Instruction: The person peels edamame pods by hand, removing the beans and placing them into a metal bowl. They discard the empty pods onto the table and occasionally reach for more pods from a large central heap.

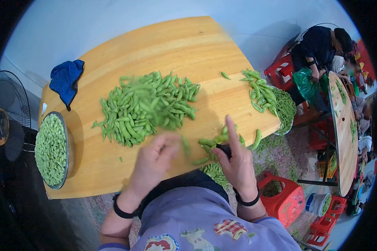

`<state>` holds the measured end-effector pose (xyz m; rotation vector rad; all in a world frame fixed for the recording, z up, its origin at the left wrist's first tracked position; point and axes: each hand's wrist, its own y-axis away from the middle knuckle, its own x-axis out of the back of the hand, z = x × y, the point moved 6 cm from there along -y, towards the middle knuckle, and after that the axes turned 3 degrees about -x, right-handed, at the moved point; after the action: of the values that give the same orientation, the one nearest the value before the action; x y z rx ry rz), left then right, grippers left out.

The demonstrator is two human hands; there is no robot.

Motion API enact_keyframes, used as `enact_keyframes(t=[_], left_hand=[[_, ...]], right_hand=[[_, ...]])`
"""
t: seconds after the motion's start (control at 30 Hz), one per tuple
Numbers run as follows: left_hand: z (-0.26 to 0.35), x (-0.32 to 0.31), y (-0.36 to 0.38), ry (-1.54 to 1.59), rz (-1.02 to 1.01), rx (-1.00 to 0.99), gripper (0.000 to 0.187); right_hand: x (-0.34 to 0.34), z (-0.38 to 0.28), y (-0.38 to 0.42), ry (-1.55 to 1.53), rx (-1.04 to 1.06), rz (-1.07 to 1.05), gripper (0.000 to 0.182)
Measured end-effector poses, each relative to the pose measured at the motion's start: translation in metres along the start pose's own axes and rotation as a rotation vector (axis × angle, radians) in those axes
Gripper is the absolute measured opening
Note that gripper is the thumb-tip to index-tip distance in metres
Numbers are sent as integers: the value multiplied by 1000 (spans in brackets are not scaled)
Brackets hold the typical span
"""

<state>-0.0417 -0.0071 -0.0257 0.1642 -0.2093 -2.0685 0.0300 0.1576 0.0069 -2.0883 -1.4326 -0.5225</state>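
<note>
Beside the left hand [152, 162], grip unclear, a pod [185, 146] runs lengthwise wallward; the right hand [240, 166] holds something black [225, 149].

A black fan [16, 125] is positioned at the left edge of the view. A crumpled blue cloth [66, 80] is placed near the pale wall [113, 21]. At the right, a green plastic bag [305, 85] is held by a seated person [318, 42] in dark clothing. A second table [343, 157] is supported on dark legs. A red stool [287, 201] is set on the littered floor [269, 162].
</note>
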Motion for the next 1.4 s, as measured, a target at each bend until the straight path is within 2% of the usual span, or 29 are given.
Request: enact_keyframes(t=[0.07, 0.1, 0.13, 0.2, 0.23, 0.3, 0.33, 0.4, 0.43, 0.5, 0.53, 0.6, 0.63, 0.7, 0.73, 0.8, 0.87, 0.93, 1.0, 1.07, 1.17, 1.33, 1.4], left_hand=[[25, 17, -11, -598, 84, -371, 10], [30, 18, -16, -676, 106, -506, 12], [30, 20, -21, -677, 105, -508, 12], [30, 11, -30, -1031, -11, -520, 14], [30, 11, -34, -1032, -15, -525, 14], [20, 12, -46, -1229, -31, -522, 18], [13, 15, -52, -1229, -39, -524, 18], [28, 15, -49, -961, 22, -897, 12], [33, 16, -49, -961, 21, -899, 12], [13, 39, -61, -183, 39, -108, 13], [18, 38, -58, -183, 43, -114, 13], [7, 24, -47, 362, -33, 151, 11], [10, 17, -43, 414, -109, 164, 13], [8, 6, -39, 445, -133, 167, 13], [6, -1, -36, 472, -156, 173, 13], [7, -12, -26, 516, -165, 173, 14], [7, -20, -15, 561, -117, 192, 15], [7, -28, -2, 543, -130, 196, 16], [14, -25, 1, 170, -69, -133, 16], [14, -24, 5, 107, -63, -133, 13], [14, -23, 8, -14, -68, -154, 10], [25, -22, 7, -254, -64, -247, 10], [34, -24, 9, -355, -80, -375, 11]], right_hand=[[4, 9, -1, -67, -166, -10, 51], [1, 6, 0, -71, -106, -16, 50], [-5, 9, 1, -71, -105, -14, 50], [-36, -13, 9, 9, 354, -247, 43], [-43, -16, 10, 11, 353, -241, 43], [-68, -26, 16, 38, 452, -412, 37], [-74, -23, 15, 39, 445, -407, 37], [-85, -6, 6, 289, 279, -401, 35], [-82, -3, 3, 290, 279, -399, 35], [-62, 11, -5, 475, 213, -309, 23], [-55, 18, -11, 476, 220, -307, 23], [-28, 34, -27, 459, 123, -112, 33], [-22, 32, -29, 463, 123, -111, 33], [-1, 31, -30, -56, -82, -78, 26], [4, 26, -27, -45, -85, -77, 26], [-5, 23, -16, -641, -292, -252, 22], [-7, 20, -13, -655, -284, -302, 20], [-13, 19, -5, -812, -339, -354, 20], [-12, 13, -3, -880, -370, -367, 20], [-12, 8, -4, -939, -382, -431, 20], [-14, 11, -1, -862, -332, -522, 18], [-14, 11, -4, -775, -303, -502, 16], [-13, 11, -4, -727, -282, -496, 16]])
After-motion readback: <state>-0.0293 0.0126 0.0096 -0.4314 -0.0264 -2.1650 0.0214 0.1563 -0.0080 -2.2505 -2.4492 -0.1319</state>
